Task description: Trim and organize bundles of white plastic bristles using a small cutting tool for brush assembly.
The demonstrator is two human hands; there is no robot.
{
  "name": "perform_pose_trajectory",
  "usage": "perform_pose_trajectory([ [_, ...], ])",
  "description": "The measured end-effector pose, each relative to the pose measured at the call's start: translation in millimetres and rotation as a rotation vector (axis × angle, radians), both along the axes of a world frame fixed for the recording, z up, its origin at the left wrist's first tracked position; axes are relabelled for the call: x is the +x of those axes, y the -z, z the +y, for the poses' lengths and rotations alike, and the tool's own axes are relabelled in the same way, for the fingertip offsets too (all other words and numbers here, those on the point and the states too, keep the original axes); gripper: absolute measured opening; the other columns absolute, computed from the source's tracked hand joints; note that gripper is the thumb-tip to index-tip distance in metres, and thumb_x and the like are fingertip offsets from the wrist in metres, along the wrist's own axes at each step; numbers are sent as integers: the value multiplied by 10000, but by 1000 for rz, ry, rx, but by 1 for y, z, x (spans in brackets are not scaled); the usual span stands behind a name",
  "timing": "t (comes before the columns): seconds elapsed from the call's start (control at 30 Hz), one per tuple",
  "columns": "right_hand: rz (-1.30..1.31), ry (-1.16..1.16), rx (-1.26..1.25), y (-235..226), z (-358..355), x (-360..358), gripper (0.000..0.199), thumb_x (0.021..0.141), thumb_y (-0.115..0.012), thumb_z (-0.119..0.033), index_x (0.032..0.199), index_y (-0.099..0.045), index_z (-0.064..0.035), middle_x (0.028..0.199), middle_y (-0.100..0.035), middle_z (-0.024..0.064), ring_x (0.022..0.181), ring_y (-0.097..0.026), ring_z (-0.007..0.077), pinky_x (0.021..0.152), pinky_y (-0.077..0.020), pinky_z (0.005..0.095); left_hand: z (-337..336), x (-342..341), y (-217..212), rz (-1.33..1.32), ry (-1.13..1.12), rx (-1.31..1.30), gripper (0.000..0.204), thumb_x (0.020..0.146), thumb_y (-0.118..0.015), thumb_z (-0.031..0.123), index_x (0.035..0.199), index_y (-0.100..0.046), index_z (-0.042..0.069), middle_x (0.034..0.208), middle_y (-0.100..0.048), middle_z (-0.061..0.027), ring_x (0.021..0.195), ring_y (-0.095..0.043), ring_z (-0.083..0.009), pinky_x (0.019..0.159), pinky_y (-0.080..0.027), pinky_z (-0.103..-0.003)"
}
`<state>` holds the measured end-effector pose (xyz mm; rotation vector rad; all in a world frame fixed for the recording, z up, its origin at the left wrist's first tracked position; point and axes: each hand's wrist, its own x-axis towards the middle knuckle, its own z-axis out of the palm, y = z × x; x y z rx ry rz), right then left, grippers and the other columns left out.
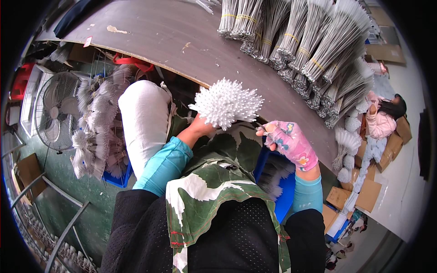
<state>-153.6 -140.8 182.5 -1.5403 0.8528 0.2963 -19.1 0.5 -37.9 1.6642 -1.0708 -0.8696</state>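
Note:
My left hand (198, 126) grips the stems of a round bunch of white spiky plastic sprigs (226, 103), held just in front of the brown table edge. My right hand (289, 142), in a pink flower-patterned glove, is closed to the right of the bunch, with a thin stem pinched at its fingertips. Both forearms wear light blue sleeves. A green and white leaf-print apron (214, 186) covers my lap. Below my right hand a blue crate (286, 191) holds more grey-white stems.
Several tied bundles of grey stems (309, 50) lie on the brown table (168, 36). A white sack (144, 119), a second blue crate of sprigs (98, 132) and a floor fan (54, 111) stand at left. Another person (384, 118) sits among cardboard boxes (364, 193) at right.

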Motion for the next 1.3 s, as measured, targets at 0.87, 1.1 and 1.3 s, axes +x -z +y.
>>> perform_pose_trajectory([
  [0.87,40,-17,-50,9,-3,4,311,923,-557,-272,844,-659,11,655,-574,10,552,-476,58,530,-388,211,-2,1,-6,-10,-18,38,413,870,-601,212,1250,-533,64,1273,-537,-139,1182,-484,-295,1014,-356,-388],
  [1.1,20,9,86,4,-7,-4,321,942,-543,-307,931,-659,-7,640,-540,-17,567,-460,37,523,-357,180,-1,-1,12,-102,6,4,415,892,-576,216,1271,-516,57,1300,-521,-135,1199,-471,-290,1028,-344,-385],
  [1.3,-258,59,-69,40,-10,-12,406,836,-692,-210,1163,-562,-7,902,-579,19,663,-472,47,579,-405,194,-2,1,-2,105,-13,6,427,885,-585,171,1288,-502,56,1323,-502,-135,1224,-452,-271,1050,-324,-379],
])
